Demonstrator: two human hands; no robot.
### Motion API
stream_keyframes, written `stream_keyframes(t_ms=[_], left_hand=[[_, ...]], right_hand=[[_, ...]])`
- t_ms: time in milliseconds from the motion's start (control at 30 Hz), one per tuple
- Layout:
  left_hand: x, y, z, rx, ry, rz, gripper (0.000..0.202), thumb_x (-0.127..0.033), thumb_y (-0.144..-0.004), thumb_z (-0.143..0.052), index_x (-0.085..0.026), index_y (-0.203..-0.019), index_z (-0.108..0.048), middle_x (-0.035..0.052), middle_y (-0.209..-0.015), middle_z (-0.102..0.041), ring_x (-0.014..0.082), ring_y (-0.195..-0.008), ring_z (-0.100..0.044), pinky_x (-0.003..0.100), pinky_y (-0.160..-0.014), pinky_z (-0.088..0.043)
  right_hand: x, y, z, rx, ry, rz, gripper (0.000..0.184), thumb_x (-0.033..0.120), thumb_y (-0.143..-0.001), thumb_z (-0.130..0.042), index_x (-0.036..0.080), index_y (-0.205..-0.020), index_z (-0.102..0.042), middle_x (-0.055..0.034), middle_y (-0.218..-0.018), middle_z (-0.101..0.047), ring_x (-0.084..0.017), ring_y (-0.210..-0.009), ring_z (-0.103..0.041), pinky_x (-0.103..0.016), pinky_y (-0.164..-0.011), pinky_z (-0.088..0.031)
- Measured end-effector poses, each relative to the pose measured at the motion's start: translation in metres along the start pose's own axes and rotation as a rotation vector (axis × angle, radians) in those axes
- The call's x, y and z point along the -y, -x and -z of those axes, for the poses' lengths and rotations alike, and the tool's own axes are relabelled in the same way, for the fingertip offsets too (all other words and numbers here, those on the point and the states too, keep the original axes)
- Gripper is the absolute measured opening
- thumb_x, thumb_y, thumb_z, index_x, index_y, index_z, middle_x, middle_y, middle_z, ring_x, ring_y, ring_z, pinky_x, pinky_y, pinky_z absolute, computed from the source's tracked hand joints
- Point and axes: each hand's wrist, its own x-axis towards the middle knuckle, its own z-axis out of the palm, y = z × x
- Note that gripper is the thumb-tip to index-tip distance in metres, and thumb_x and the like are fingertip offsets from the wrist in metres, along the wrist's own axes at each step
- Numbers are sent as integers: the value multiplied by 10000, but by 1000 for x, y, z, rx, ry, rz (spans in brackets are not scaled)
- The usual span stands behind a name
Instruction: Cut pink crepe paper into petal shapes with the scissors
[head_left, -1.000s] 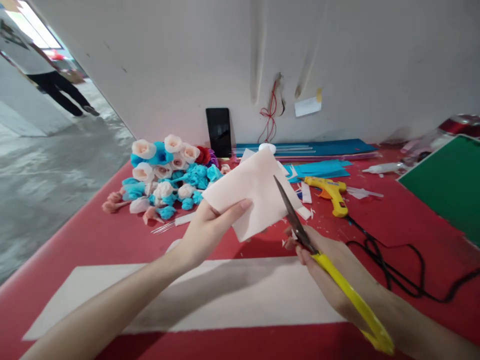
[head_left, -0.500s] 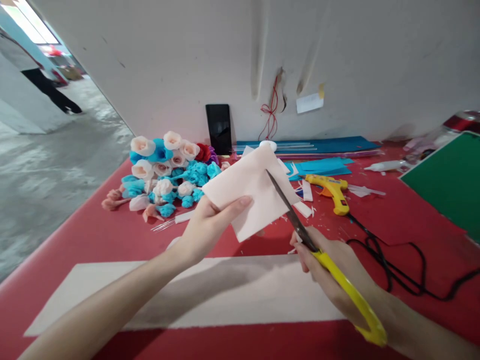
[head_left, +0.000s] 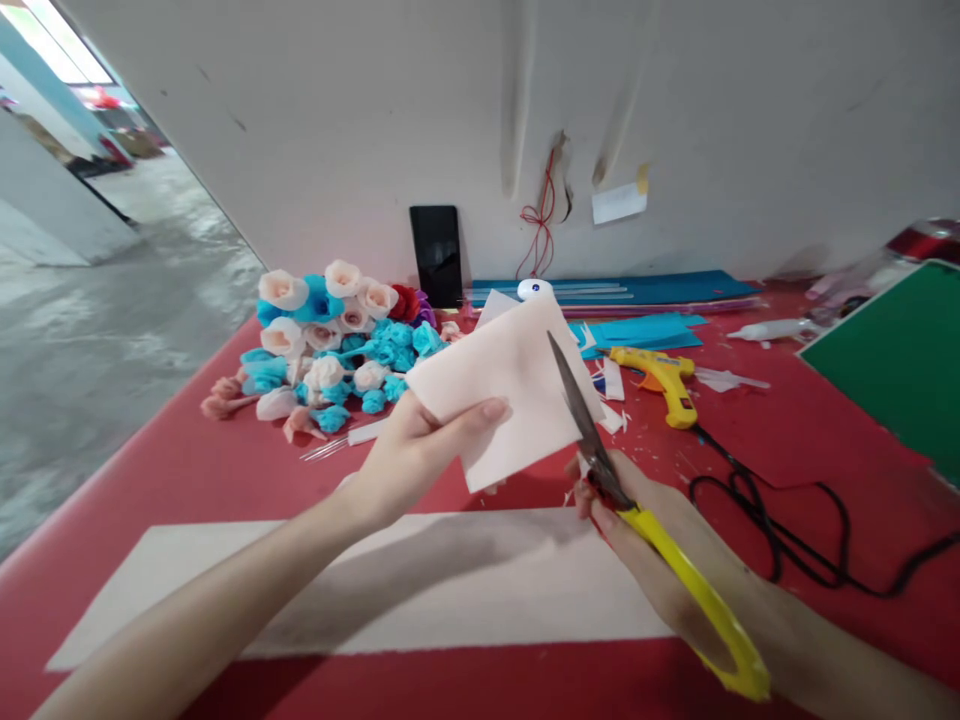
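Observation:
A folded sheet of pale pink paper (head_left: 517,370) is pinched in my left hand (head_left: 420,445), thumb on top and fingers beneath. My right hand (head_left: 645,520) is closed on a pair of scissors (head_left: 682,570) with yellow handles. Their dark blades lie over the right part of the pink sheet and point away from me; the lower blade is mostly hidden by the paper. Below both hands a long strip of pale paper (head_left: 465,600) lies flat on the red table (head_left: 300,690), with the shadow of my arm across it.
Crepe paper flowers (head_left: 330,350) are piled at the back left. A black phone (head_left: 436,256) leans on the wall. To the right lie a yellow glue gun (head_left: 667,380) with its black cord (head_left: 787,540), blue paper strips (head_left: 645,332), paper scraps and a green board (head_left: 892,370).
The scissor blades have shifted slightly right and upward along the pink paper. My left hand has tilted the sheet a little. The white round object behind it now shows more fully.

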Motion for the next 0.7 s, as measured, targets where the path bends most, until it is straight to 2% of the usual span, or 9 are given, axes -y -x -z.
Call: stream_keyframes(t_ms=[133,400,567,700], left_hand=[[-4,2,-3,41,-27,14,252,-300,-741,-705,-149,-940,-671,36,-862,-705,147,-777,-662,179,-650,-558],[-2,2,-3,67,-5,6,236,-277,-731,-715,-167,-935,-670,19,-882,-717,152,-794,-672,181,-663,-558],[-1,3,-2,61,-21,25,262,-292,-730,-721,-171,-955,-665,2,-851,-711,134,-761,-663,173,-649,-551],[4,2,-1,71,-14,29,272,-307,-740,-712,-177,-975,-670,14,-902,-710,150,-812,-660,184,-680,-548]], right_hand=[[-2,0,-1,9,-8,-7,153,332,-826,-448,228,-903,-530,-23,-704,-622,-182,-654,-617,-287,-591,-481],[-7,0,-4,29,27,-20,272,475,-864,-324,247,-893,-469,-32,-737,-648,-169,-535,-591,-301,-500,-435],[-5,0,-7,-52,68,-11,319,504,-870,-309,232,-843,-474,4,-567,-561,-144,-448,-541,-268,-428,-377],[-7,2,-9,-43,-3,46,307,488,-885,-324,226,-805,-462,13,-549,-528,-136,-460,-541,-254,-425,-374]])
